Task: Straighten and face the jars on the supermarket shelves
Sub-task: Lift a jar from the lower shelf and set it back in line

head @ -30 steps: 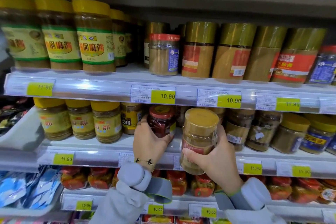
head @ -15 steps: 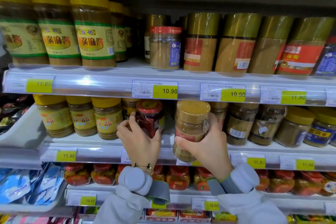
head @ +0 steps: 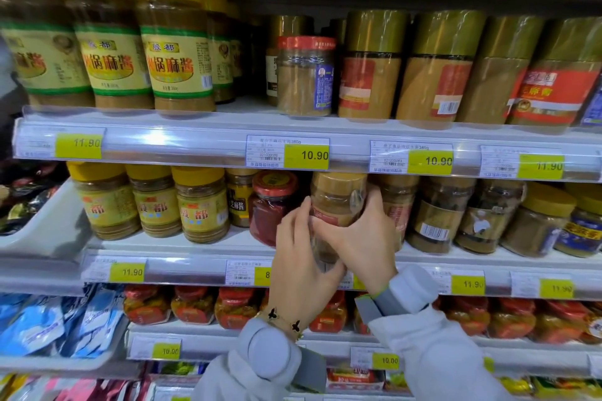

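Observation:
A tan jar with a gold lid (head: 337,197) stands at the front of the middle shelf (head: 195,244), and both hands are wrapped around its lower half. My left hand (head: 301,265) grips it from the left and below. My right hand (head: 361,238) grips it from the right, fingers curled behind it. Just left of the tan jar is a red-lidded jar of dark red paste (head: 272,205), free of either hand. More brown jars (head: 436,215) stand to the right, some with their labels turned sideways.
Yellow-lidded sesame paste jars (head: 202,202) line the left of the middle shelf. The upper shelf (head: 195,122) carries tall yellow-lidded and gold-lidded jars (head: 371,65). Below are red-capped jars (head: 234,306) and blue packets (head: 49,322). Price tags run along each shelf edge.
My left hand let go of the red-lidded jar and joined my right hand on the tan jar. The tan jar moved back onto the middle shelf.

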A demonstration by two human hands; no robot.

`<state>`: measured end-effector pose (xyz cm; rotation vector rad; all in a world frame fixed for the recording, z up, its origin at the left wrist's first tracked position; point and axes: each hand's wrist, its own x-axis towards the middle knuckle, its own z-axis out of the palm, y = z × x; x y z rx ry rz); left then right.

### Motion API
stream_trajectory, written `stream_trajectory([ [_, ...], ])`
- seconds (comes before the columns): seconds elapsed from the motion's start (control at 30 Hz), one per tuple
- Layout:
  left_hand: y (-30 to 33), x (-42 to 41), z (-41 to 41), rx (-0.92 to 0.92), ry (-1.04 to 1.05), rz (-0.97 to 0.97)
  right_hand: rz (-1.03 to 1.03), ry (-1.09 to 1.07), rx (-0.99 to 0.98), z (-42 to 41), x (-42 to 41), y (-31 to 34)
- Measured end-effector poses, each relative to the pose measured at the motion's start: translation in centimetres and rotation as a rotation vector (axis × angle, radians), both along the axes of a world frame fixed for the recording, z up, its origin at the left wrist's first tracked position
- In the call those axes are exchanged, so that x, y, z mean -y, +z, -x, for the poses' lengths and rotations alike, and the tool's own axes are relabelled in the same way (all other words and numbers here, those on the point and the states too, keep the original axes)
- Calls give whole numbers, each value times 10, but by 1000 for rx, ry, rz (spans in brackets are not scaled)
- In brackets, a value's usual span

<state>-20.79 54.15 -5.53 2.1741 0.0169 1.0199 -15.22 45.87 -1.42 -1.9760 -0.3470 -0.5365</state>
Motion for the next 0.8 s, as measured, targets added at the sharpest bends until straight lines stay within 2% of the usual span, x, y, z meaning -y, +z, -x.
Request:
stream_trajectory([
  [0.27,8,7,-21,-37,49,173,24,39,-67,-11,-9,3],
  [0.53,11,13,-32,-42,54,292,163,84,-126,-22,-1,10],
  [0.8,10,16,-40,-71,95,275,352,104,-108,-15,12,4],
])
